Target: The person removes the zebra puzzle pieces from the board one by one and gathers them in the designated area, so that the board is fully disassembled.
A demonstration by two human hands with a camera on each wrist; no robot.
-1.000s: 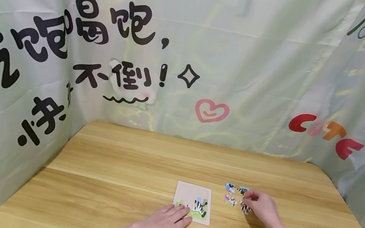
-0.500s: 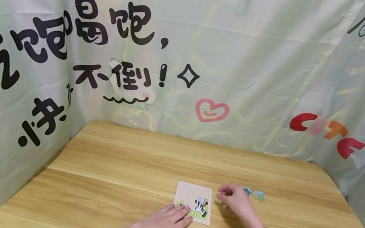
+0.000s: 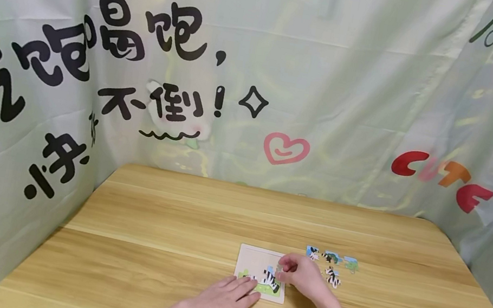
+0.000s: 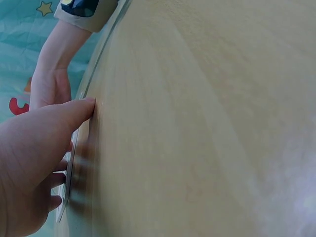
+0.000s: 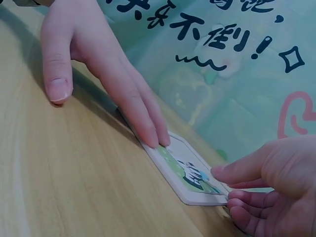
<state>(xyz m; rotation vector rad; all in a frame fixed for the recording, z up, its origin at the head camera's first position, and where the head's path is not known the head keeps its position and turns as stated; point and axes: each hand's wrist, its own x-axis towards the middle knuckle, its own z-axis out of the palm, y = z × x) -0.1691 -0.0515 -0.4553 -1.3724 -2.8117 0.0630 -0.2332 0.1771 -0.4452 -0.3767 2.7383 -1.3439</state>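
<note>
A person's two bare hands work over a pale, shallow puzzle tray (image 3: 254, 260) lying on a wood-grained table (image 3: 136, 245). The left hand (image 3: 222, 306) is spread flat, its fingers straight; the fingertips rest on the tray's near left part, and the thumb reaches out to the side over the table. The right hand (image 3: 304, 275) is at the tray's right edge, fingers curled, thumb and fingertips pinching a small puzzle piece (image 3: 279, 270) (mostly hidden by the fingers, so its picture cannot be made out).

Inside the tray, along its near side, fitted pieces (image 3: 271, 280) show black-and-white zebra stripes on green; the left fingers cover some of them. The far part of the tray is bare.

Beyond the right hand, four loose pieces lie on the table: three in a row (image 3: 331, 257) with blue in them, and one zebra-striped piece (image 3: 332, 277) nearer the person. Behind the table hangs a pale green printed cloth (image 3: 362, 86).
</note>
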